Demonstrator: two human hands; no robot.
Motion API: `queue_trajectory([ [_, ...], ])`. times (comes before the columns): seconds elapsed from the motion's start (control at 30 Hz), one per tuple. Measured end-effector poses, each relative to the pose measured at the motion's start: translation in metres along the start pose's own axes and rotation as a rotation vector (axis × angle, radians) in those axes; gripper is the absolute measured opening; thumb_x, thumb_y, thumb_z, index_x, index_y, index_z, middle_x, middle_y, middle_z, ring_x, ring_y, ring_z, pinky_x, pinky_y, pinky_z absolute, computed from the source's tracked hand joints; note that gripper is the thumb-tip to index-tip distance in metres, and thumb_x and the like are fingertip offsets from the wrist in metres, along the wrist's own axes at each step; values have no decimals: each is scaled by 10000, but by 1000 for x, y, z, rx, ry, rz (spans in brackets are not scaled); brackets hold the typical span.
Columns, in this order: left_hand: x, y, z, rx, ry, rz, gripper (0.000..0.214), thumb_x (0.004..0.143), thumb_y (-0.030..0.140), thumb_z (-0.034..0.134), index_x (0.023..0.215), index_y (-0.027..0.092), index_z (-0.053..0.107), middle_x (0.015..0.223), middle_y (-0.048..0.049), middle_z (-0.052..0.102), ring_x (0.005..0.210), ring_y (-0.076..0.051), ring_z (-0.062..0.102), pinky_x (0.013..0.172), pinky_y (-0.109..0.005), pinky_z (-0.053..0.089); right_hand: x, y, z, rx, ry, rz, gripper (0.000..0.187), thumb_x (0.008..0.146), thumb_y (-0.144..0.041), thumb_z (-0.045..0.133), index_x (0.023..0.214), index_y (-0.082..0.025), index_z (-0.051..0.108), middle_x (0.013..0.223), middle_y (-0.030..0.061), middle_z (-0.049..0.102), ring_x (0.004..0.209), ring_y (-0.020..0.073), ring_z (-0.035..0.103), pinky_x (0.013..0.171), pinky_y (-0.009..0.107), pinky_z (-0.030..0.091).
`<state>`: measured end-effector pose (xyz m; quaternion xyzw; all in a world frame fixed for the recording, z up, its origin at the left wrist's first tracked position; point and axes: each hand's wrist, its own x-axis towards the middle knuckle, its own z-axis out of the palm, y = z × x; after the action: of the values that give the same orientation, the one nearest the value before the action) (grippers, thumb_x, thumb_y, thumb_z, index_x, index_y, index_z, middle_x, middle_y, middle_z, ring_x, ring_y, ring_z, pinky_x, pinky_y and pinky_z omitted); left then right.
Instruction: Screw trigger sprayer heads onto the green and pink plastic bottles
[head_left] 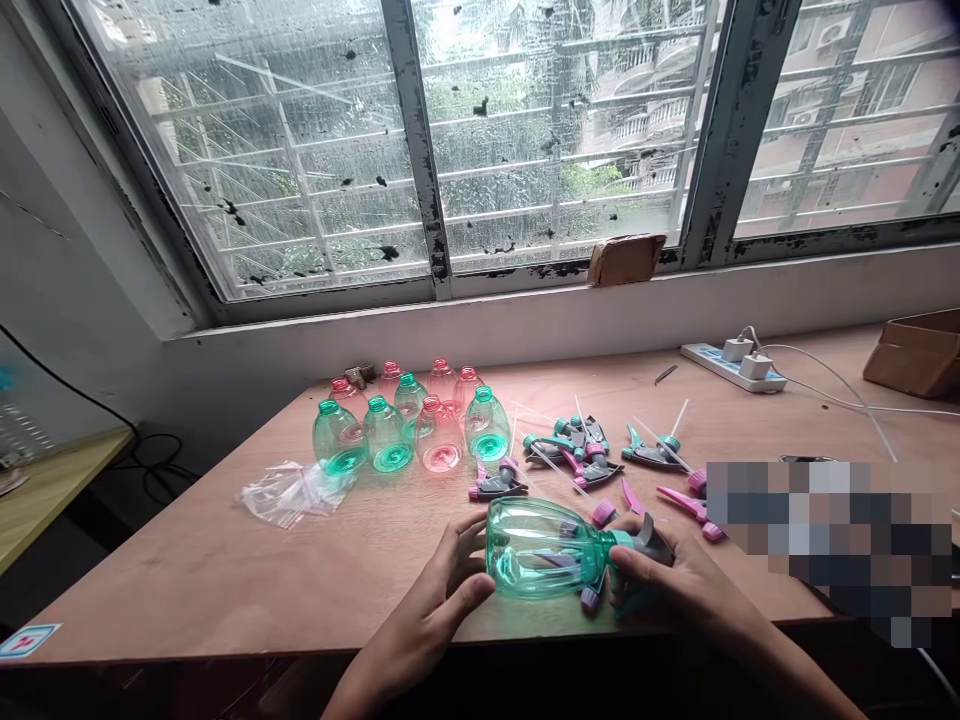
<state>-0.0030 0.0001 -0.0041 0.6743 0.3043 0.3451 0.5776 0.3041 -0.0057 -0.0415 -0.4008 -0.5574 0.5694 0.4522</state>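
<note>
Green bottle, held on its side over the near part of the desk, its base toward nine o'clock and its neck toward three, with twelve at the window; the left hand's fingers curl around the base, the thumb at its lower rim; the right hand's fingers grasp the grey-and-teal spray head at the neck; whether that piece is screwed fully tight I cannot tell.

Reckoned from this bottle, loose spray heads in grey, teal and pink lie between twelve and three o'clock, some with thin white tubes; a purple cap shows just below it toward five; upright green bottles and pink bottles crowd together between ten and eleven; crumpled clear plastic bags lie between nine and ten, just beside that group; farther off, a white power strip with two plugs sits between one and two, and a cardboard box at two.
</note>
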Motion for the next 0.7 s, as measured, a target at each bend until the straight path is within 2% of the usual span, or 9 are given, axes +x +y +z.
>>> queue_trajectory([
  [0.07,0,-1,1,6,10,-15,522,1023,390,610,1491,333,386,1600,-88,442,1470,-322,429,1178,-491,416,1,0,-1,-12,6,-9,370,899,-514,728,987,-169,628,726,69,791,711,262,732,718,367,561],
  [0.2,-2,-4,2,68,-8,11,709,975,285,697,1550,394,296,1680,-60,311,1493,-324,397,1223,-499,369,1,0,-1,-25,13,-3,367,906,-515,720,991,-172,619,722,67,787,702,262,727,702,370,566],
  [0.33,-4,-9,1,142,36,79,724,961,301,715,1552,423,314,1725,-36,184,1533,-331,319,1252,-507,318,0,-1,0,-16,-2,3,379,891,-533,728,976,-180,620,721,67,786,710,276,739,704,376,575],
  [0.43,-3,-11,-1,99,39,53,795,908,384,777,1562,398,324,1695,-70,288,1513,-353,358,1243,-526,324,1,-1,1,-37,11,-2,389,885,-545,727,968,-178,630,717,66,784,704,277,736,711,381,573],
  [0.53,1,-8,0,30,52,32,704,941,501,697,1546,338,377,1609,-107,453,1469,-365,431,1218,-541,350,2,0,0,-38,15,-13,374,887,-529,731,953,-174,635,711,65,778,690,269,727,698,383,570],
  [0.63,3,-7,2,23,88,25,601,963,444,690,1495,333,433,1580,-99,490,1407,-352,509,1156,-516,437,2,1,0,-15,14,-5,377,878,-513,747,991,-177,620,707,61,778,689,271,732,693,394,577],
  [0.7,2,-6,3,53,84,23,662,945,350,735,1514,371,396,1609,-81,449,1391,-335,526,1153,-506,453,1,1,1,-12,20,0,394,871,-504,761,1033,-177,612,712,58,783,700,270,740,704,394,584],
])
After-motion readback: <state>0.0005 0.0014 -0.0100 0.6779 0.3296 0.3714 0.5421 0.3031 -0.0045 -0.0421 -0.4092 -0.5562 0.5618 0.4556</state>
